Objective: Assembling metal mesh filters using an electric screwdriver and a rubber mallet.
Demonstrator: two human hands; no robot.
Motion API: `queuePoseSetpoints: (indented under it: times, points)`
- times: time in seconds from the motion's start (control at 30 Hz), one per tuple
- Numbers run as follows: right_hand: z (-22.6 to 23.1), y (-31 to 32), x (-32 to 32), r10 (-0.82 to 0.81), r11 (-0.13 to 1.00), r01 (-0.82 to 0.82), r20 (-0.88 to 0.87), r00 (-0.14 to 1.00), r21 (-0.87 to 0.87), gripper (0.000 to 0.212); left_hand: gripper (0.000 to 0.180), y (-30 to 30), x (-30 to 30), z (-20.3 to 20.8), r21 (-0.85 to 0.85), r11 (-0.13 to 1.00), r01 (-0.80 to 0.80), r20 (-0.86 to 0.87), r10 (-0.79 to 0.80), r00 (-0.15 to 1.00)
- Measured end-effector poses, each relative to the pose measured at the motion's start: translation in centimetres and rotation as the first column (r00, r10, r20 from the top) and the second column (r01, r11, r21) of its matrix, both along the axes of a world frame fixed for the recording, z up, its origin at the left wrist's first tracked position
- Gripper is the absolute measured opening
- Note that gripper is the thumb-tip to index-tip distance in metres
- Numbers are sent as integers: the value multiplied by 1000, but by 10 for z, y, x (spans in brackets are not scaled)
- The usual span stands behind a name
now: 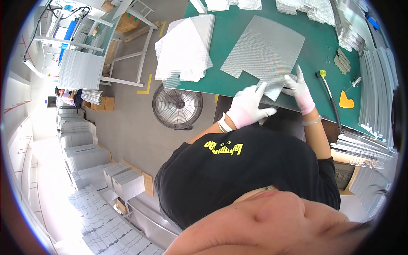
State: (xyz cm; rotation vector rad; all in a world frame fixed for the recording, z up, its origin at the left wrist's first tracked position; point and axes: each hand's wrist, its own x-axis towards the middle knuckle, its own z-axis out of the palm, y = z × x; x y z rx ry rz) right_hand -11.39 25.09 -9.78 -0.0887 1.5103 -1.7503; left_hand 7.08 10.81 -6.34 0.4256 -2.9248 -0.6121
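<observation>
A grey mesh sheet (267,46) with notched edges lies flat on the green tabletop (225,36) in front of me. My left hand (250,106), in a white glove with a pink cuff, is at the sheet's near edge, fingertips by its lower corner and thumb spread away. My right hand (300,91), gloved the same way, is beside the sheet's right edge with its index finger stretched out. Both hands look open, and neither grips anything that I can see. A pile of white mesh sheets (185,51) lies left of the grey one.
Right of my right hand lie a mallet (329,91) with a yellow-green head, a yellow scraper (346,101) and grey strips (341,61). White frame bars (378,89) stand along the right edge. A floor fan (177,106) is left of the table. Stacked panels (80,148) line the left.
</observation>
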Motion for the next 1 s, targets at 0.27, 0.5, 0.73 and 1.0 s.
queuePoseSetpoints:
  times: [0.27,0.5,0.73,1.0]
  points:
    - [-88,2,-55,163,982,-24,-767,620,189,84,71,-194,67,-13,-330,571,-752,-469,592,655]
    - [-52,-17,-39,364,886,158,-866,344,435,69,96,-329,106,-62,-267,554,-789,17,821,571]
    - [-52,2,-33,475,784,430,-878,50,448,45,82,-331,98,-34,-52,664,-746,-296,703,647]
    - [-12,17,-24,129,985,42,-882,453,166,40,73,-231,88,66,864,503,32,-427,696,578]
